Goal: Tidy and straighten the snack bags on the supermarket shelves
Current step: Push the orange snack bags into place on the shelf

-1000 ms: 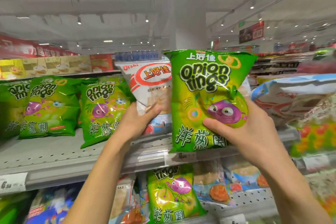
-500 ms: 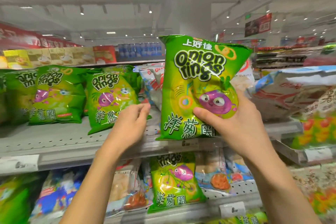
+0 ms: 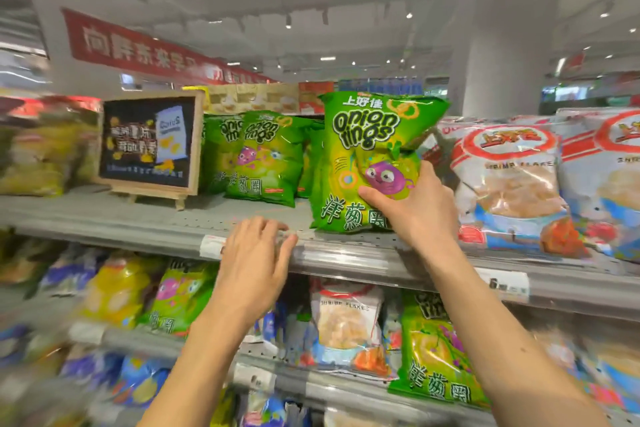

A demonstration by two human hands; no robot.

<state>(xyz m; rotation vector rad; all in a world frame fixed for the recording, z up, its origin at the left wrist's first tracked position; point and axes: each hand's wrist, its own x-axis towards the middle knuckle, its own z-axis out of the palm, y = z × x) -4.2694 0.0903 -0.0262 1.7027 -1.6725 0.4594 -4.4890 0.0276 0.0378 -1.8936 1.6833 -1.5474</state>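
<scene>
Supermarket aisle, head view: grey perforated shelves run under a white ceiling with spot lights and a red banner [image 3: 138, 48] at 10 o'clock.

On the upper shelf [image 3: 145, 218], a green onion rings bag [image 3: 360, 149] stands upright just right of centre, its long axis vertical, printed front toward the camera, top seal up and bottom edge on the shelf deck. The right hand [image 3: 412, 208] grasps it at the lower right, thumb across the purple cartoon figure, fingers hidden behind the pack. The left hand [image 3: 256, 253] is released, fingers loosely spread at the shelf's front rail, holding nothing, at 8 o'clock from the bag.

At 9 o'clock from the held bag, more onion rings bags [image 3: 263, 159] lean together in a row, close beside it. Further along at 9 o'clock stands a small framed chalkboard sign [image 3: 149, 142] on a wooden easel, then blurred yellowish packs.

At 3 o'clock, white shrimp flakes bags [image 3: 509, 184] crowd the shelf, just beside the held bag.

The lower shelf [image 3: 346, 381], at 6 o'clock, holds mixed packs: another shrimp flakes pack [image 3: 346, 322] and a green onion rings pack [image 3: 436, 357], tilted.
</scene>
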